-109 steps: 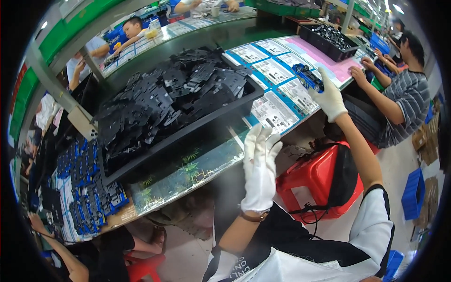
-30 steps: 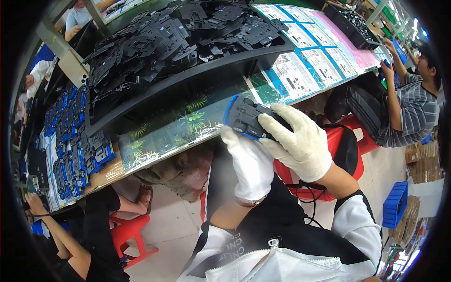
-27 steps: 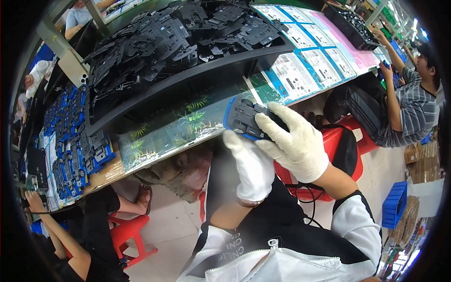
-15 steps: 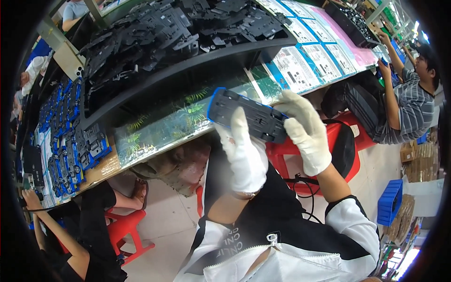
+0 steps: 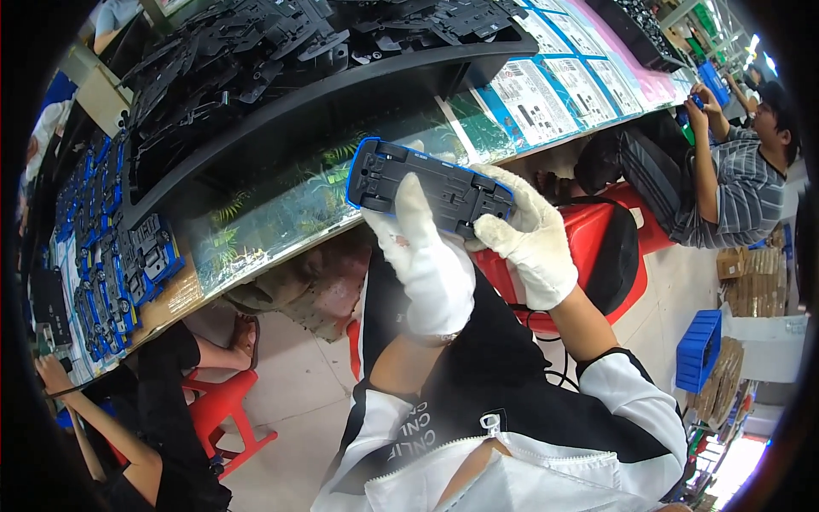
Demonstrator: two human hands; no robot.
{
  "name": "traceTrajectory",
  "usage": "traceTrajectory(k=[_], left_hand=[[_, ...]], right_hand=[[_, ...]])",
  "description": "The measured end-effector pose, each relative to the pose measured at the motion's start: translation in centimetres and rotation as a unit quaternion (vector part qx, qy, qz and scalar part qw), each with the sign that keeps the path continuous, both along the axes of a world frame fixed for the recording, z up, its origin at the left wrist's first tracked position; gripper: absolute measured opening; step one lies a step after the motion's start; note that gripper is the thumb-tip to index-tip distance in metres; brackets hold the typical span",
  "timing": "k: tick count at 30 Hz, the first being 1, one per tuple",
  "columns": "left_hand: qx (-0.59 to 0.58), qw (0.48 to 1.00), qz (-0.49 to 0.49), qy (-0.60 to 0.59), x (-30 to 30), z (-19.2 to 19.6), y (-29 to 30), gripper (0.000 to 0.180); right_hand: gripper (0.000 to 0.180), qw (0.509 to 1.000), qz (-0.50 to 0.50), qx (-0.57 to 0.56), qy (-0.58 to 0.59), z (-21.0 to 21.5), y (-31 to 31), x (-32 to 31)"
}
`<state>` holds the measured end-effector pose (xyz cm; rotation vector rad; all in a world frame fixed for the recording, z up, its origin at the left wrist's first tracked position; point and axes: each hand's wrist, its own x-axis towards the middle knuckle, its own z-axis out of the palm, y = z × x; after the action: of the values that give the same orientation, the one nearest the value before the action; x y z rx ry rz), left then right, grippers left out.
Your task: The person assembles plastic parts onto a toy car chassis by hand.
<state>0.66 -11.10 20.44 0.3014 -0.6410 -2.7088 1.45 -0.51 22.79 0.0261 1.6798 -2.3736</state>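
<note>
A blue toy car (image 5: pixel 435 189) is held upside down in front of my body, its black underside and wheels facing up and a blue rim showing around the edge. My left hand (image 5: pixel 429 277), in a white glove, supports it from below, with the thumb laid across the underside. The other fingers are mostly hidden beneath the car. Also gloved in white, my right hand (image 5: pixel 531 243) grips the car's right end, thumb at the near corner and fingers along the far side.
A black tray (image 5: pixel 281 128) heaped with black plastic car bases stands on the workbench (image 5: pixel 264 256). Several blue cars (image 5: pixel 107 247) lie in rows at the left. Printed sheets (image 5: pixel 533 102) lie at the right. People sit on both sides, and a red stool (image 5: pixel 597 256) stands at my right.
The car and both hands have shifted slightly left and farther away. My right fingers have closed around the car's right end, where the black base now sits inside the blue rim.
</note>
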Motion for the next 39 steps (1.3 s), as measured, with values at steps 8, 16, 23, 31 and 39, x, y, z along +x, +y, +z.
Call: traceTrajectory(k=[8, 16, 23, 31, 39], left_hand=[[-0.057, 0.996, 0.061, -0.030, -0.2, -0.3, 0.3, 0.039], [-0.096, 0.990, 0.099, -0.019, -0.1, 0.2, 0.1, 0.042], [-0.082, 0.992, 0.094, -0.028, -0.6, -1.1, 1.1, 0.039], [-0.098, 0.994, -0.039, -0.021, -1.3, -0.3, -2.4, 0.046], [-0.127, 0.990, -0.062, -0.022, -1.4, 0.5, -0.6, 0.050]], right_hand=[[0.067, 1.000, -0.006, 0.004, -0.004, -0.5, -0.4, -0.1], [0.069, 1.000, 0.004, -0.019, -0.017, -0.6, -0.8, 0.0], [0.078, 1.000, -0.013, -0.012, 0.021, -0.5, -0.8, 0.4], [0.064, 0.990, 0.123, 0.070, -0.006, 1.1, 1.5, -2.3], [0.049, 0.986, 0.145, 0.077, 0.029, 1.7, 4.1, -3.5]])
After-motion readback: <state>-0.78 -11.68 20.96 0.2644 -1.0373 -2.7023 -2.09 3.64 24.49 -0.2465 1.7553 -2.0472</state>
